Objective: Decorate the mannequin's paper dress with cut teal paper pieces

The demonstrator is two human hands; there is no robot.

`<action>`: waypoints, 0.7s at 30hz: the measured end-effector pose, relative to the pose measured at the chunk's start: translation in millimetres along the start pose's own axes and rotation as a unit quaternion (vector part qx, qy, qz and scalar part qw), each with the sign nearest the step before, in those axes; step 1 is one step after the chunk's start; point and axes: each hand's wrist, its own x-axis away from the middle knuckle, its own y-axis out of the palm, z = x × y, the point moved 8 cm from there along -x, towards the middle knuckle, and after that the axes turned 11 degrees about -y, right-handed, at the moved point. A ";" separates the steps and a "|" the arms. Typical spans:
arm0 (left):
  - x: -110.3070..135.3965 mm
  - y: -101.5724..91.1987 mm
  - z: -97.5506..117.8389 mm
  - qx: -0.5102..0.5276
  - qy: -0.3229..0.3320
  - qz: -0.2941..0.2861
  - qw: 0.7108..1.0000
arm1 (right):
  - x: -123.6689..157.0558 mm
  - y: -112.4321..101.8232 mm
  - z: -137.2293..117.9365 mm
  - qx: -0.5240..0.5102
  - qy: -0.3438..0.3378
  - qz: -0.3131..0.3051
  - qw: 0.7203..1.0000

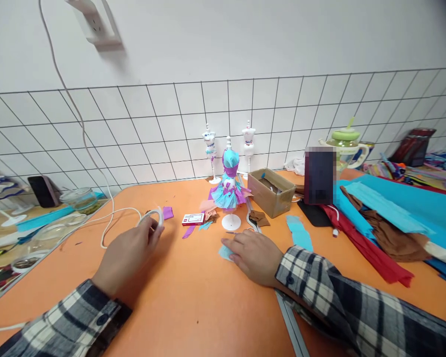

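Note:
My left hand [136,253] is closed round a white corded tool [156,216], held just above the orange table; the fingers hide much of it. My right hand [254,253] lies low on the table, thumb and forefinger apart over a small light blue crepe piece [225,253]. A thin scissor-like blade [232,232] shows by its fingers, the rest partly covered. Just beyond stands a small dress form [230,171] in a purple and blue crepe dress on a white round base [231,222]. A red and white box [193,219] and crepe scraps [208,207] lie between the hands.
Behind are two white dress forms [210,144] and a cardboard box [271,196]. To the right are a dark phone-like screen [319,178], a lidded jug [345,148], and red [364,248] and blue crepe sheets [405,196]. A white cable [83,131] hangs at left.

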 end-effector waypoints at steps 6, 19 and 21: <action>9.2 2.3 15.4 -0.069 0.046 0.025 0.996 | 25.9 -18.6 46.5 0.038 0.088 0.031 0.995; 94.6 20.4 172.7 0.086 0.371 -0.024 0.924 | 15.7 0.1 25.1 0.062 -0.051 -0.075 0.994; 91.9 22.2 174.2 0.073 0.363 -0.033 0.928 | 15.9 1.4 25.0 0.047 -0.062 -0.089 0.993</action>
